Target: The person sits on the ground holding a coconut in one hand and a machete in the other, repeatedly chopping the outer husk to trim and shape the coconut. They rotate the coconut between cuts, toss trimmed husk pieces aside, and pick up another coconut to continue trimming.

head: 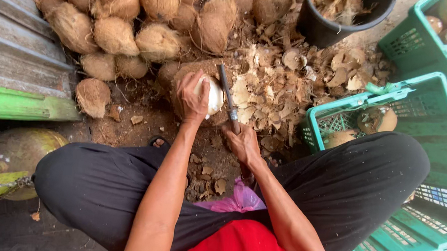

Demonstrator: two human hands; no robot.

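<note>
- A peeled white coconut [212, 95] is gripped from above by the left hand [193, 99], whose fingers are closed over its top and left side; only its right half is left showing.
- The coconut is pressed down on a brown wooden block [198, 69] set on the dirt floor [141, 116], straight ahead of the seated person's knees.
- The right hand [243, 142] is closed around the handle of a long dark knife [227, 92].
- The knife's long axis runs from the handle near the body up and slightly leftward, so the blade lies along the coconut's right edge, touching it or just beside it; exact contact cannot be told.
- The coconut therefore lies up and to the left of the right hand, and directly under the left hand, which is by far the nearer of the two.
- A pile of unhusked brown coconuts [116, 35] is stacked behind the block, and pale shell chips [282, 93] are scattered to its right.
- A black bucket [322, 29] of husk scraps stands beyond the chips, and a green plastic crate [421, 106] holding a few shell pieces is set beside the right knee.
</note>
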